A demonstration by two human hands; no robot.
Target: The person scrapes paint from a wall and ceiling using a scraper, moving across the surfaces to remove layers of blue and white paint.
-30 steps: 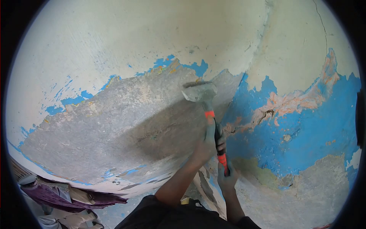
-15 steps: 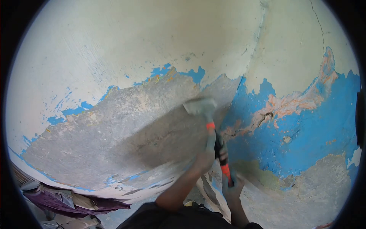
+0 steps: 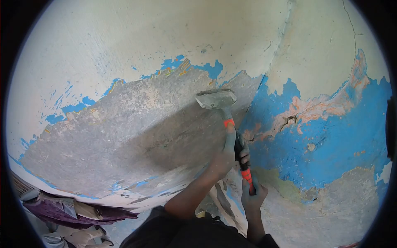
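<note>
A long-handled scraper (image 3: 217, 99) with a wide, dusty head and a black and orange handle is in both my hands. Its head lies over the bare grey plaster (image 3: 103, 140), close below the ragged paint edge. Farther up the handle, my left hand (image 3: 232, 153) is closed around the black grip, thumb stretched along it toward the head. My right hand (image 3: 254, 196) grips the orange and black butt end. The scraper points up and slightly left, and shadow darkens the plaster to the left of the handle.
Cream paint (image 3: 144, 33) covers the upper wall. Right of the corner, blue paint (image 3: 331, 149) surrounds a cracked pinkish strip (image 3: 314, 108). A thin crack (image 3: 349, 22) runs down the upper right. Purple cloth (image 3: 62, 213) and other crumpled items lie at lower left.
The view has tilted, so the wall sits higher in it. The scraper head, blurred before, is now sharp and a little higher in view. Both hands keep their hold.
</note>
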